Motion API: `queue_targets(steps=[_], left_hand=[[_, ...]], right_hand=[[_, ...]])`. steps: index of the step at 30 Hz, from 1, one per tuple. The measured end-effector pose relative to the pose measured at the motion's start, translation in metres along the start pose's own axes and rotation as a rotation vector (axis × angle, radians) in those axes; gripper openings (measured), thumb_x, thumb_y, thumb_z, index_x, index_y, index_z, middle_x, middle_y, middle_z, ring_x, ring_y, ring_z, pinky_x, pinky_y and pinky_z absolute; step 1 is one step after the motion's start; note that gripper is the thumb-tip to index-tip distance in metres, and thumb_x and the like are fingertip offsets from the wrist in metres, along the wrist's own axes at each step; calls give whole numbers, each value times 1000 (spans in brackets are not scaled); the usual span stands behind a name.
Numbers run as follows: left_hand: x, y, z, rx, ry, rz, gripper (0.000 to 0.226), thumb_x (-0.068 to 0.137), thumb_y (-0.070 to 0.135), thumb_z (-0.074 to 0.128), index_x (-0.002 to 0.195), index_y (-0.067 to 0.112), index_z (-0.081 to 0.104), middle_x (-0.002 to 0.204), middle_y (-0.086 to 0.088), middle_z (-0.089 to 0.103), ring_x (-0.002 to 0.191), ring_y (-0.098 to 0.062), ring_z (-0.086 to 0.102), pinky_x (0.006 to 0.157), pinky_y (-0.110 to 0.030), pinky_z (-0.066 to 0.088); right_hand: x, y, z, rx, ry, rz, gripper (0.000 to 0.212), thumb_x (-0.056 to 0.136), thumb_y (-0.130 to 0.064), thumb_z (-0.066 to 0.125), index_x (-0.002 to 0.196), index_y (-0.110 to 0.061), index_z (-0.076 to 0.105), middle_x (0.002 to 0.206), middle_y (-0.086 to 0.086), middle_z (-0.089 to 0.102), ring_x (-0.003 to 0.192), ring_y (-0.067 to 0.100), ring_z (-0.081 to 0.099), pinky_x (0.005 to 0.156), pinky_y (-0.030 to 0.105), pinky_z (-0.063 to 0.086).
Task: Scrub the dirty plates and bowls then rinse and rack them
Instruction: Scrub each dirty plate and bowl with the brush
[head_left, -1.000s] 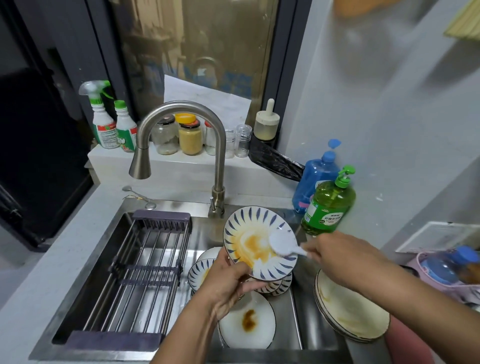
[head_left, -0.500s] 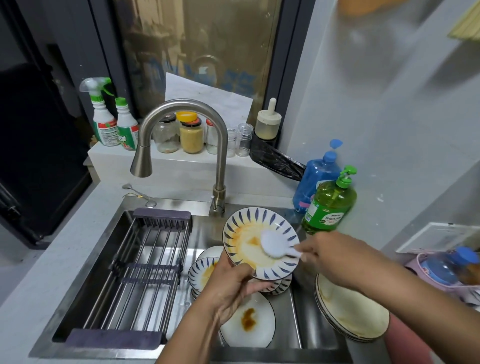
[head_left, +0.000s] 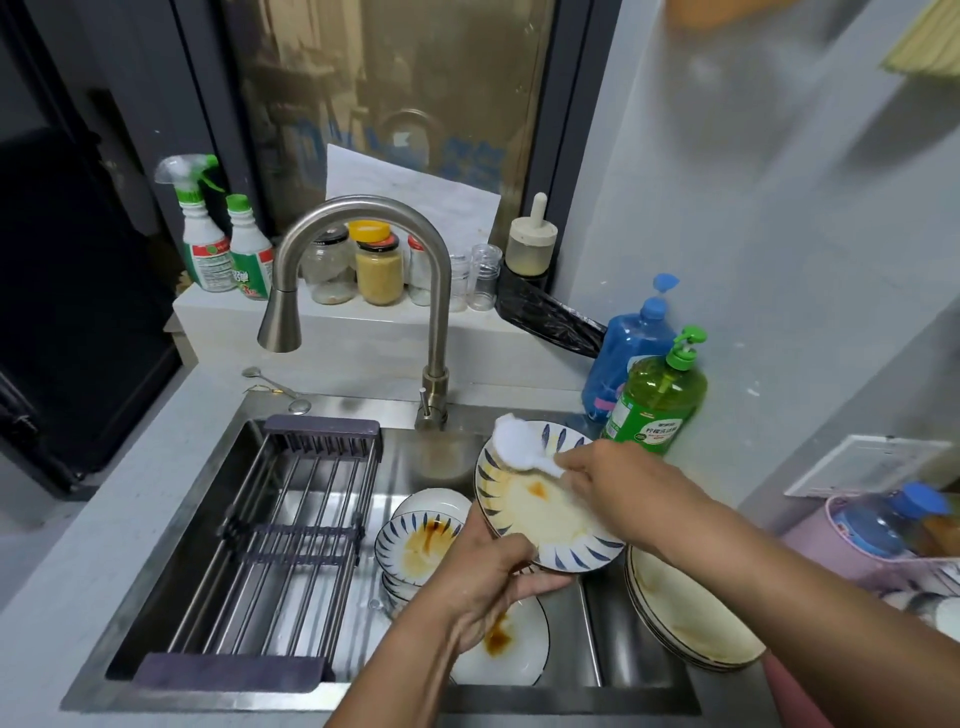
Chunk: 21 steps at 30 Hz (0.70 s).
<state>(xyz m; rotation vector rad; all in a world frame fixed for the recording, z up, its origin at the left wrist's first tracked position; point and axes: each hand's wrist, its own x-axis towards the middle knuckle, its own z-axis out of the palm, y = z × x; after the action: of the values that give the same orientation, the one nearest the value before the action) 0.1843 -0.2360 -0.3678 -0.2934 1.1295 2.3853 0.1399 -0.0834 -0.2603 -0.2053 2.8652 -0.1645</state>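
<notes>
Sliding up from the middle of the dish, the white scrub brush (head_left: 514, 444) now sits at the far rim of the blue-striped plate (head_left: 540, 514), where half a second ago its head was pressed on the brown smear at the centre. That smear has thinned to a small orange spot and a pale yellowish wash.

The plate is tilted, its face turned up and toward the person, far edge raised above the sink (head_left: 431, 696). The brush's long axis runs from its round head, at the far left, back along a short handle into the right hand (head_left: 608, 483).

The left hand (head_left: 493, 577) reaches in from below, palm up, thumb curled over the plate's near rim and fingers under it, gripping it. The right hand comes across from the right, knuckles up, fingers closed round the brush handle over the plate's right half.

Just left of the left hand stands a stack of striped bowls (head_left: 421, 540), the top one stained brown. Beneath that hand lies a white plate (head_left: 511, 649) with a dark sauce blot. Under the right forearm rests a stack of cream plates (head_left: 691, 618). Well left of both hands lies the wire rack (head_left: 280, 535).
</notes>
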Motion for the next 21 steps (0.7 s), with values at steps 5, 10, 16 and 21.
queue_targets(steps=[5,10,16,21], left_hand=[[-4,-1,-14,-27,-52,-35,68,86,-28,48,142,10,46,132,-24,65,108,-47,69,81,-56,61],[-13,8,-22,-157,-76,-40,61,87,-6,72,141,5,47,131,-26,65,115,-48,66,79,-56,61],[-11,9,-26,-114,38,-62,34,102,9,55,136,7,50,120,-21,72,108,-46,70,79,-61,60],[-13,8,-15,2,-37,-117,36,99,-9,47,132,6,49,110,-22,75,101,-49,71,79,-60,60]], right_hand=[[-6,9,11,163,-185,-149,33,98,-43,58,131,-43,64,117,-13,70,105,9,62,88,23,47],[-21,33,1,135,-331,-164,32,99,-38,62,130,-41,65,61,-31,51,66,-13,51,65,5,36],[-29,54,-18,-241,-166,-43,30,100,-46,52,128,-56,56,113,-11,65,104,19,62,80,33,49],[-20,51,-10,-157,-70,-94,32,102,-48,45,132,-59,49,121,-14,66,106,19,62,81,35,51]])
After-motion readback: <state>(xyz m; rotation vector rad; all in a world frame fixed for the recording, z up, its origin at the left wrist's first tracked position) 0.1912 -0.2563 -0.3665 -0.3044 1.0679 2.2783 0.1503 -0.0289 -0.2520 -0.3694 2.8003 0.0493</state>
